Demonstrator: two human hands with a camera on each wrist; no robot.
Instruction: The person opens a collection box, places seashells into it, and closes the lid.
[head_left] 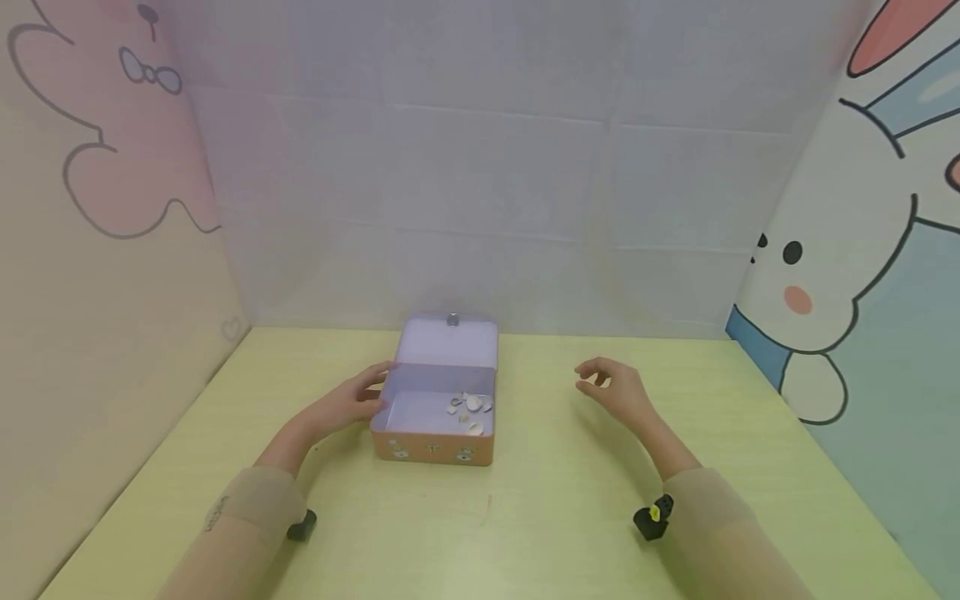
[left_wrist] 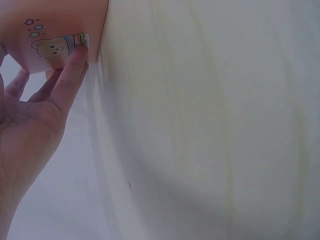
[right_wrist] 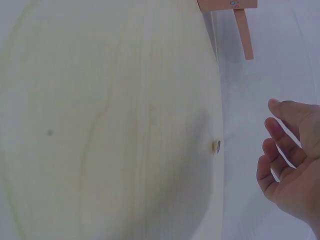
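Note:
An orange tin box point(head_left: 433, 448) with a pale lilac inside stands on the table, its lid point(head_left: 448, 343) tipped back away from me. Several small whitish pieces point(head_left: 474, 404), too small to tell their kind, lie in its right half. My left hand point(head_left: 345, 407) touches the box's left side with extended fingers. In the left wrist view, a fingertip of the left hand point(left_wrist: 37, 120) presses by the bear picture on the box wall point(left_wrist: 60, 30). To the right of the box, apart from it, my right hand point(head_left: 617, 396) hovers with loosely bent fingers, holding nothing.
The yellow table point(head_left: 555, 517) runs back to a pale wall point(head_left: 495, 183). Side panels with cartoon figures, a rabbit point(head_left: 825, 308) on the right, bound it. Black wrist devices point(head_left: 651, 518) sit at both cuffs.

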